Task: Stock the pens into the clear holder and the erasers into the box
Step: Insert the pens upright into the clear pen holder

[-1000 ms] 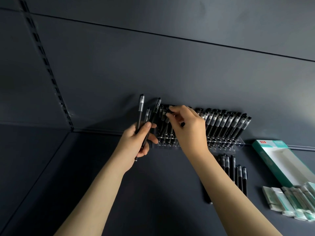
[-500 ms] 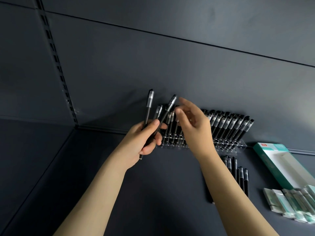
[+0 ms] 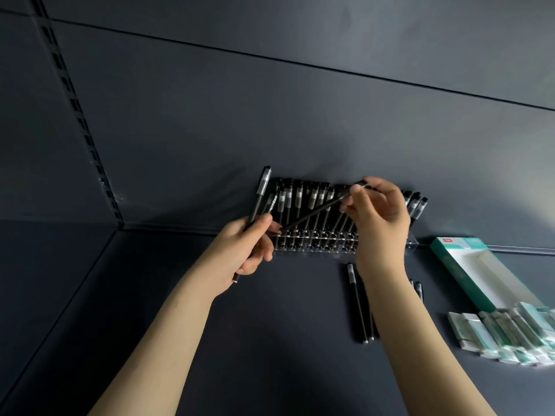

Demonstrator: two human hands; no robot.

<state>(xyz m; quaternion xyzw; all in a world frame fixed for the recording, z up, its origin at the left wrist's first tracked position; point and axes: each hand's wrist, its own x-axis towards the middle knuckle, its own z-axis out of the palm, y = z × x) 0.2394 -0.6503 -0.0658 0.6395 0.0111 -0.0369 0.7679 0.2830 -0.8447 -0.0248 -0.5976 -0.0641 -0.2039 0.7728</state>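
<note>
black pen (image 3: 318, 210) pinched in right hand (image 3: 381, 223) fingers (image 3: 359, 196); left hand (image 3: 240, 253) grips pens (image 3: 259, 199)

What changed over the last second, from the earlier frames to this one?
The right hand left the clear holder, reached to the bunch in the left hand and now pinches one pen by its cap end, tilting it rightward. The left hand grips the other two pens as before. Loose pens, erasers and box lie unchanged on the shelf.

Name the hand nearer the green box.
Right. The right hand sits left of the box; the left hand is farther left, at the far end of the clear holder.
</note>
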